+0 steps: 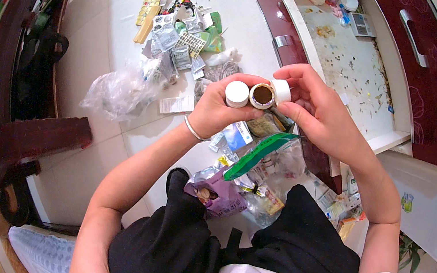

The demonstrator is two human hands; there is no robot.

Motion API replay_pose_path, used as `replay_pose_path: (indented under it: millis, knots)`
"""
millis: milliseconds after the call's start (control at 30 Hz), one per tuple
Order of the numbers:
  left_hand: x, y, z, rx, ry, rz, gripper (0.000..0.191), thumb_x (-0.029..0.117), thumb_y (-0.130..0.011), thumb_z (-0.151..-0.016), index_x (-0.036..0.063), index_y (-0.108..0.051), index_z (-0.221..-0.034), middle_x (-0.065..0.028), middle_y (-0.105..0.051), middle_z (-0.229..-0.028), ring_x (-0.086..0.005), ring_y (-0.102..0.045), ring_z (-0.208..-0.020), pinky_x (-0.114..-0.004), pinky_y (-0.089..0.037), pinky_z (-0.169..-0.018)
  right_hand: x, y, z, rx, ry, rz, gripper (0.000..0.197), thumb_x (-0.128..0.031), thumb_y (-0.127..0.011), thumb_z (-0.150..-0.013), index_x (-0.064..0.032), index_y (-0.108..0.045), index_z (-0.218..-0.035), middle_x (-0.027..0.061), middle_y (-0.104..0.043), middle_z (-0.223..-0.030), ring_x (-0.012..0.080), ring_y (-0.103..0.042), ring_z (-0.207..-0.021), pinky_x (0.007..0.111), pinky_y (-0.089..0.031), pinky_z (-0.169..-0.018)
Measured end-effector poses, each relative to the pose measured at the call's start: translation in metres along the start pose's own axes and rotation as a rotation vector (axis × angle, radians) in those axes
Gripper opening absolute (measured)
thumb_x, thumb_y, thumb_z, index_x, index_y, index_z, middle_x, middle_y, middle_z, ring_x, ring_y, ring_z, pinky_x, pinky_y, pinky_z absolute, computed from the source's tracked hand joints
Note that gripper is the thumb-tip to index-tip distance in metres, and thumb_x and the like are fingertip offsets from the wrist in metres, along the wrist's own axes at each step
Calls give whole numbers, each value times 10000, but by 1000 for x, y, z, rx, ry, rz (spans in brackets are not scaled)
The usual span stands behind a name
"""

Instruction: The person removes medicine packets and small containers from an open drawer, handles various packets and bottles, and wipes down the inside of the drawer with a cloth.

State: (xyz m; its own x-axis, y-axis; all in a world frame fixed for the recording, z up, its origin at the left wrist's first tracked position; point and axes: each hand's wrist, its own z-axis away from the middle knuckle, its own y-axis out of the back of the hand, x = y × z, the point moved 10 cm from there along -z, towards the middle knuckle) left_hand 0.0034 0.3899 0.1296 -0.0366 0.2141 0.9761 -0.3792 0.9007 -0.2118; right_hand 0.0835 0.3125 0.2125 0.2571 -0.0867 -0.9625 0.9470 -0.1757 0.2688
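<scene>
My left hand (223,109) grips two small bottles side by side. One is a bottle topped by a white cap (236,93); the other is an uncapped bottle (262,95) whose mouth shows something dark brown inside. Between thumb and fingers, my right hand (316,105) holds a white screw cap (281,91) right beside the uncapped mouth. Both hands are raised over the floor, in front of a pulled-out drawer. Below them lie a blue-and-white packet (237,136) and a purple pouch (221,200) with a green strip (256,156) above it.
An open dark-red drawer (344,66) at right holds jars, a small grey box (361,25) and scattered debris. A heap of sachets and packets (182,42) lies on the tiled floor, near a crumpled clear plastic bag (121,91). Dark wooden furniture (34,135) stands at left.
</scene>
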Motion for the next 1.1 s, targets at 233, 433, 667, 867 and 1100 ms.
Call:
replay_pose_path:
  millis: [233,433,667,867,1100]
  knots:
    - [15,-6,1,-23,-91,-28,422,-31,-717,-707,51,-589,-1101,-46,-614,-1112,-122,-566,-1019,-285,-447,-908,0,0,4,2,-23,-29,317,-49,-559,-863,-17,-458,-1162,116,-595,-999,153,-607,-868,282,-491,-751]
    - [34,-9,5,-3,-229,21,436,-54,-705,-695,42,-591,-1104,-65,-611,-1131,-134,-565,-1038,-289,-443,-928,-12,1,6,43,42,-108,324,-30,-569,-854,-21,-459,-1158,98,-585,-1007,146,-596,-901,279,-485,-792]
    - [19,-9,-5,2,-91,79,488,-69,-724,-666,41,-579,-1119,-53,-615,-1099,-135,-573,-1006,-292,-473,-881,-1,5,8,59,-27,-137,334,-11,-576,-853,-15,-451,-1163,84,-568,-1021,129,-583,-928,267,-477,-823]
    - [8,-6,-5,10,-5,119,467,-36,-736,-683,42,-580,-1116,-29,-626,-1062,-124,-582,-970,-287,-472,-875,1,7,6,73,-58,-168,336,-11,-581,-850,-22,-472,-1168,77,-565,-1034,106,-567,-941,251,-476,-797]
    - [23,-14,-3,-123,-64,-260,449,46,-768,-693,37,-583,-1103,-11,-635,-1000,-83,-573,-922,-255,-466,-821,-31,7,6,49,197,364,396,43,-592,-738,-83,-583,-1113,118,-586,-1047,308,-569,-974,357,-473,-832]
